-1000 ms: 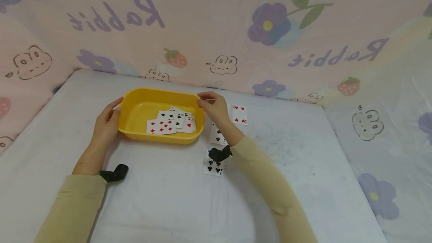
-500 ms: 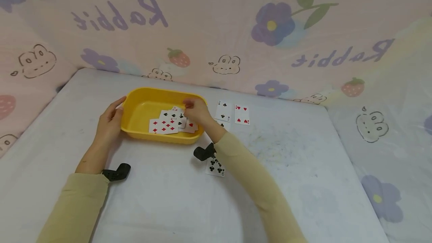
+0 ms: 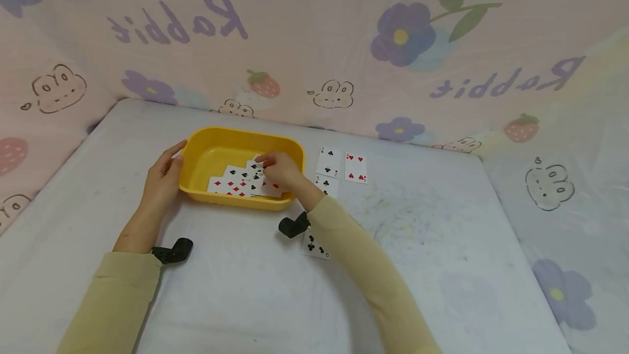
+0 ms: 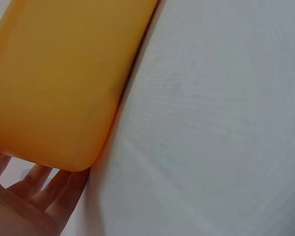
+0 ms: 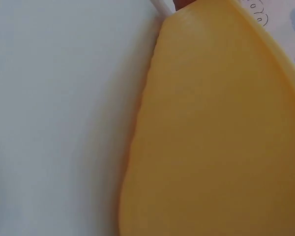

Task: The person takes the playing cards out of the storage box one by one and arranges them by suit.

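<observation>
My left hand (image 3: 161, 176) rests against the left end of a yellow plastic basin (image 3: 206, 135), its fingers (image 4: 64, 194) touching the outer wall in the left wrist view. Inside the basin, my right hand (image 3: 284, 171) reaches over the near right rim, fingertips right at an overlapping pile of face-up playing cards. A diamonds card (image 3: 229, 186) lies at the pile's left, a spades card (image 3: 236, 172) behind it, and more cards sit partly under the right hand. No card shows lifted. In the right wrist view, the basin's outer side (image 5: 216, 123) fills much of the frame.
On the white table (image 3: 236, 299), right of the basin, lie a two of clubs (image 3: 328, 161), a four of hearts (image 3: 355, 167) and a three of clubs (image 3: 326, 184). Nearer, another clubs card (image 3: 314, 246) is partly hidden by the right sleeve. A printed curtain (image 3: 304, 31) stands behind.
My right hand has moved from beyond the basin's right rim leftward onto the cards inside. The cards have shifted and spread to the left. The left hand stays at the basin's end.
</observation>
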Available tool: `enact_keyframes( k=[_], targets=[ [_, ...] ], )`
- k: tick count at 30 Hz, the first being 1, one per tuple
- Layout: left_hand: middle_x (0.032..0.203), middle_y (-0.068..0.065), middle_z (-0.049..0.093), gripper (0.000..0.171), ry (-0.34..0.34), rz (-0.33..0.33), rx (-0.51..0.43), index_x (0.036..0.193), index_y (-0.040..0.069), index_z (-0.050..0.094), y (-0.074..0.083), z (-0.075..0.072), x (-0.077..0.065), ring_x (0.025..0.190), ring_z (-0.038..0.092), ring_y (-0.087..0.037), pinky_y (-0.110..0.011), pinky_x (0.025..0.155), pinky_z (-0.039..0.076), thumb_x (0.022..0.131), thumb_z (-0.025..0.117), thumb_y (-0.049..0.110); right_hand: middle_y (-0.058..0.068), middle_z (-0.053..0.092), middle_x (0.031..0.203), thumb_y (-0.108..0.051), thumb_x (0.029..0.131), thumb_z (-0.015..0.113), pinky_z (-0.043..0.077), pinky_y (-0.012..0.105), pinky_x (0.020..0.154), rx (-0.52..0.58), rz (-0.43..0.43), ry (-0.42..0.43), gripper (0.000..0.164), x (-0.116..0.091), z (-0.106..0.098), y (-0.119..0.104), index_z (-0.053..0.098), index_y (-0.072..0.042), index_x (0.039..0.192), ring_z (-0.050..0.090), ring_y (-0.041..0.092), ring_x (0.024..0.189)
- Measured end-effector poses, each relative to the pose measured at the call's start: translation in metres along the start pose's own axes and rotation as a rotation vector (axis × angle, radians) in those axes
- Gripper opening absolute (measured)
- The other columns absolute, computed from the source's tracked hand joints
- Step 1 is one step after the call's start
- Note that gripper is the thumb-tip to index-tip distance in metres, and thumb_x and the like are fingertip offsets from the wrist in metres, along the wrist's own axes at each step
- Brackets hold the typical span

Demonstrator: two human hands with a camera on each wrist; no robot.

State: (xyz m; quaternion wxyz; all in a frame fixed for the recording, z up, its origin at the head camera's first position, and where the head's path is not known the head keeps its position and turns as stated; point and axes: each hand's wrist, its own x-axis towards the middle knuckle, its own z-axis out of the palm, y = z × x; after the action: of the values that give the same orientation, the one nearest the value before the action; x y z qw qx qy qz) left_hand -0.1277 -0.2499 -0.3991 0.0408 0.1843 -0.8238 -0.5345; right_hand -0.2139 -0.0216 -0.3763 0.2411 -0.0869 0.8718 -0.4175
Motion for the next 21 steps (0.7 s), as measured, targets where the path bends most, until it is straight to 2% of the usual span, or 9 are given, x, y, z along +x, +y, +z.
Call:
enact_keyframes(
  k=[2,5,8,10,13,16,18,21],
  targets=[
    [0.147,-0.018,0.039,0.048,0.002,-0.004,0.001,0.151,0.034,0.027,0.0000,0.0003,0.0000,0.120,0.042,-0.031,-0.048,0.108,0.036,0.104,0.023,0.042,0.007,0.057,0.126,0.003,0.084,0.056,0.039,0.018,0.053,-0.044,-0.024,0.002,0.044,0.0002,0.0004,0.0007,0.063,-0.015,0.124,0.044,0.015,0.064],
    [0.146,-0.018,0.041,0.048,0.005,-0.006,0.004,0.151,0.035,0.028,-0.0001,0.0006,-0.0001,0.118,0.043,-0.029,-0.046,0.107,0.037,0.103,0.023,0.042,0.007,0.055,0.126,-0.004,0.080,0.070,0.043,0.021,0.071,-0.210,-0.061,-0.023,0.049,-0.0004,0.0014,0.0009,0.061,-0.016,0.127,0.049,0.018,0.086],
    [0.145,-0.017,0.042,0.048,0.006,-0.012,0.012,0.150,0.037,0.028,0.0004,0.0006,-0.0009,0.115,0.043,-0.027,-0.042,0.105,0.040,0.103,0.023,0.043,0.010,0.049,0.129,-0.016,0.075,0.080,0.039,0.027,0.092,-0.407,-0.092,-0.071,0.060,-0.0019,0.0036,0.0002,0.058,-0.018,0.130,0.043,0.022,0.111],
    [0.143,-0.017,0.042,0.047,0.006,-0.015,0.016,0.150,0.037,0.028,0.0007,0.0005,-0.0013,0.113,0.043,-0.025,-0.037,0.102,0.042,0.104,0.023,0.042,0.010,0.044,0.132,-0.020,0.074,0.082,0.036,0.031,0.100,-0.472,-0.103,-0.096,0.065,-0.0032,0.0051,-0.0001,0.055,-0.019,0.133,0.037,0.023,0.119],
    [0.144,-0.017,0.041,0.047,0.003,-0.018,0.012,0.150,0.038,0.028,0.0011,0.0006,-0.0013,0.114,0.043,-0.026,-0.039,0.104,0.041,0.104,0.022,0.042,0.010,0.042,0.132,-0.020,0.075,0.081,0.038,0.031,0.100,-0.500,-0.109,-0.111,0.068,-0.0051,0.0065,-0.0003,0.052,-0.020,0.136,0.037,0.024,0.120],
    [0.148,-0.017,0.039,0.047,0.002,-0.019,0.002,0.150,0.039,0.027,0.0014,0.0009,-0.0010,0.120,0.041,-0.030,-0.047,0.108,0.037,0.104,0.022,0.043,0.010,0.043,0.130,-0.019,0.076,0.081,0.040,0.029,0.097,-0.472,-0.105,-0.099,0.070,-0.0063,0.0065,0.0000,0.049,-0.019,0.138,0.039,0.023,0.116],
    [0.149,-0.017,0.037,0.047,0.002,-0.022,-0.003,0.150,0.039,0.027,0.0013,0.0010,-0.0007,0.122,0.040,-0.031,-0.049,0.109,0.035,0.103,0.022,0.043,0.011,0.044,0.130,-0.018,0.077,0.080,0.043,0.026,0.088,-0.447,-0.101,-0.088,0.070,-0.0067,0.0060,0.0001,0.047,-0.018,0.139,0.042,0.022,0.109],
    [0.149,-0.017,0.037,0.047,0.006,-0.020,-0.003,0.150,0.039,0.027,0.0012,0.0011,-0.0014,0.122,0.040,-0.031,-0.049,0.109,0.035,0.104,0.022,0.042,0.011,0.049,0.131,-0.016,0.082,0.076,0.047,0.021,0.068,-0.365,-0.095,-0.076,0.064,-0.0067,0.0056,0.0004,0.046,-0.015,0.139,0.051,0.021,0.092]
  ],
)
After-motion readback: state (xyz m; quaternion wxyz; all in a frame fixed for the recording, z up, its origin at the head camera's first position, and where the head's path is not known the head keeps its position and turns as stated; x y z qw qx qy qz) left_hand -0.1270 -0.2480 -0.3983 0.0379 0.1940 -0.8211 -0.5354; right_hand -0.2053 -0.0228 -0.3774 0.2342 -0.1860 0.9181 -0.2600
